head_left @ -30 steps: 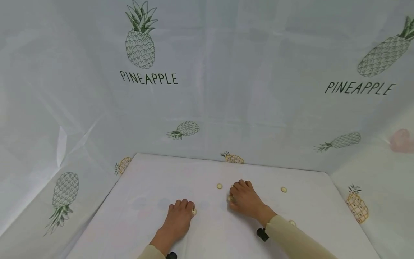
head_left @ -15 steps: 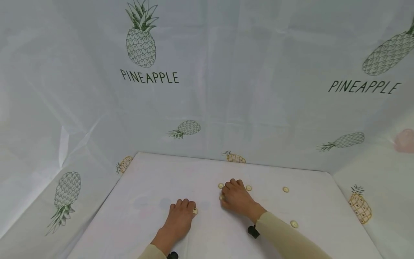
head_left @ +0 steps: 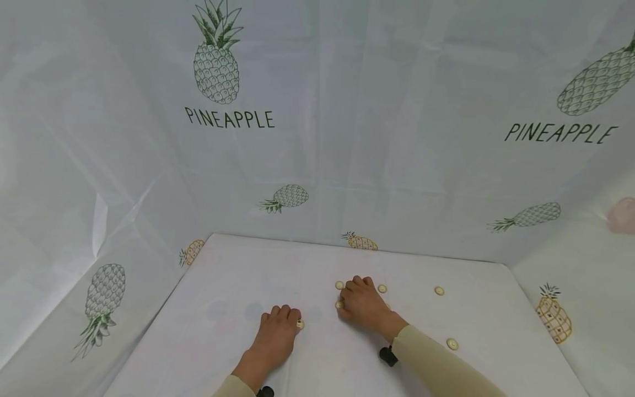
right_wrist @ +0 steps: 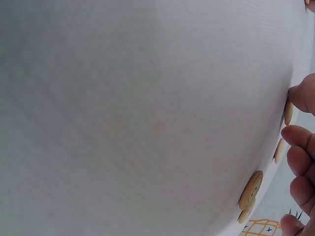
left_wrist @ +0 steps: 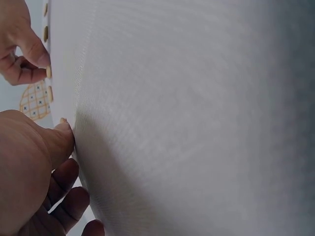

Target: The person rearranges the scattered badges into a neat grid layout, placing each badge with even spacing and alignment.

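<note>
A person's right hand point(head_left: 362, 304) bends its fingers over a small round pale yellow button point(head_left: 339, 304); in the right wrist view the thumb and forefinger tips stand at opposite ends of its edge, pinching it lightly, I judge, while the other fingers curl clear. The button lies low at the white cloth-covered table point(head_left: 327, 364), on the left side of the right hand, facing the left hand point(head_left: 278, 332). Being round, it has no long axis; the right hand is the nearer one, its fingers reaching the button from the right.

The left hand sits closer to the person and seems to pinch a matching pale disc point(head_left: 300, 324) on its right side; the left wrist view shows the thumb against it, the forefinger hidden, the remaining fingers bent and slightly apart. The two gripped pieces thus lie between the hands, well apart.

Just beyond the right hand's button is a far button point(head_left: 339, 285); another loose button point(head_left: 382, 288) lies right of the knuckles
</note>
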The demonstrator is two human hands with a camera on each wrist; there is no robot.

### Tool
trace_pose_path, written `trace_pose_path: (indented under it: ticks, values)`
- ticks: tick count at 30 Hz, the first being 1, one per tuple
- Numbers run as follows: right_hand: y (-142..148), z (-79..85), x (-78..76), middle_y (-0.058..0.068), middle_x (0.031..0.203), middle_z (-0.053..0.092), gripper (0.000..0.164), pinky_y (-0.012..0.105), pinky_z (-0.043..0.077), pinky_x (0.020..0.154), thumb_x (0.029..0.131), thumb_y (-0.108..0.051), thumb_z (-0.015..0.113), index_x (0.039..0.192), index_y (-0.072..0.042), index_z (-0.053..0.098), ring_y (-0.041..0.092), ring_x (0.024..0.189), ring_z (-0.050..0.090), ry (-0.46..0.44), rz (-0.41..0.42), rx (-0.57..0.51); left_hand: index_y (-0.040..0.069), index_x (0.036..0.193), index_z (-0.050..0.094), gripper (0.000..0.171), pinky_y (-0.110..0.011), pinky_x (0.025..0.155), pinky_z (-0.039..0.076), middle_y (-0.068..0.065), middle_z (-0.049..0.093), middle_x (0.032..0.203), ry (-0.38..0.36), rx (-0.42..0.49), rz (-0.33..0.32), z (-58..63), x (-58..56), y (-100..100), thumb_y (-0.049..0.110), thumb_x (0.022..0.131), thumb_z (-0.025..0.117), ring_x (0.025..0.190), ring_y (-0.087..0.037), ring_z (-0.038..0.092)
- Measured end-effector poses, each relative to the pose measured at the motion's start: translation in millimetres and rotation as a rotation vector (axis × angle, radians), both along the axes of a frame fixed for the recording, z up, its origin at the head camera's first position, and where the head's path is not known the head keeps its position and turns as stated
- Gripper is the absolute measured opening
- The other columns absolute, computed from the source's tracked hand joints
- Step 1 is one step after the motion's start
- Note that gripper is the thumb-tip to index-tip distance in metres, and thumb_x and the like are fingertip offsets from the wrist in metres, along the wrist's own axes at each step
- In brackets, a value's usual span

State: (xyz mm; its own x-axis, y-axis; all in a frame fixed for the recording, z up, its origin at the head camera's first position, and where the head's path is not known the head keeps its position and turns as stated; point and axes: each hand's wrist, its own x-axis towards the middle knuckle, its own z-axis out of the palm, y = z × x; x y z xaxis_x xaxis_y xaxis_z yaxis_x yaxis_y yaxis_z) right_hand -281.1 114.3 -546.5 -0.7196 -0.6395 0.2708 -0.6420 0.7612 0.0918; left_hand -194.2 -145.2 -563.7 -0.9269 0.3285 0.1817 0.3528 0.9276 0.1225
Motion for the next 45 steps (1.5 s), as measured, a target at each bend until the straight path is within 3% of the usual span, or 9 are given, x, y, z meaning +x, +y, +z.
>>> trace_pose_path:
  ticks: [17, 29, 34, 40, 45]
  values:
    - [-2.3, -1.7, 0.7, -0.006, 0.092, 0.065, 0.019, 0.04, 0.038, 0.084, 0.092, -0.037, 0.08, 0.092, -0.018, 0.076, 0.016, 0.087, 0.046, -0.012, 0.003, -0.02, 0.015, 0.109, 0.06, 0.015, -0.041, 0.075, 0.037, 0.001, 0.053, 0.094, -0.013, -0.021, -0.021, -2.0, -0.2, -1.1, 0.024, 0.102, 0.07, 0.086, -0.018, 0.042]
    - [13.8, 5.2, 9.3, -0.003, 0.098, 0.068, 0.023, 0.043, 0.04, 0.088, 0.094, -0.038, 0.077, 0.1, -0.015, 0.077, 0.018, 0.091, 0.049, 0.014, -0.021, -0.023, 0.011, 0.112, 0.059, 0.016, -0.045, 0.08, 0.039, 0.0, 0.049, 0.092, -0.062, -0.11, 0.006, 14.7, 5.4, 5.7, 0.021, 0.103, 0.067, 0.086, -0.018, 0.041]
    - [49.2, 8.6, 22.6, -0.002, 0.098, 0.067, 0.018, 0.043, 0.041, 0.087, 0.09, -0.029, 0.08, 0.099, -0.014, 0.076, 0.019, 0.091, 0.049, 0.05, -0.051, -0.047, 0.01, 0.109, 0.059, 0.015, -0.045, 0.077, 0.04, 0.0, 0.05, 0.09, -0.05, -0.099, 0.008, 10.3, 8.8, 8.5, 0.019, 0.101, 0.069, 0.084, -0.019, 0.042]
    - [115.2, 17.0, 41.3, 0.0, 0.095, 0.066, 0.022, 0.047, 0.042, 0.087, 0.086, -0.027, 0.086, 0.098, -0.012, 0.075, 0.021, 0.092, 0.051, 0.068, -0.156, -0.039, 0.011, 0.109, 0.059, 0.016, -0.046, 0.076, 0.04, -0.001, 0.05, 0.09, -0.033, -0.096, 0.007, -0.8, 7.3, 8.6, 0.02, 0.101, 0.069, 0.085, -0.02, 0.043]
    - [174.1, 30.8, 57.6, 0.0, 0.093, 0.064, 0.025, 0.05, 0.043, 0.083, 0.082, -0.024, 0.089, 0.094, -0.011, 0.072, 0.023, 0.09, 0.052, 0.144, -0.181, -0.045, 0.011, 0.108, 0.058, 0.018, -0.047, 0.077, 0.041, -0.002, 0.05, 0.09, -0.025, -0.08, 0.02, 2.1, 4.1, 9.7, 0.022, 0.101, 0.07, 0.085, -0.021, 0.044]
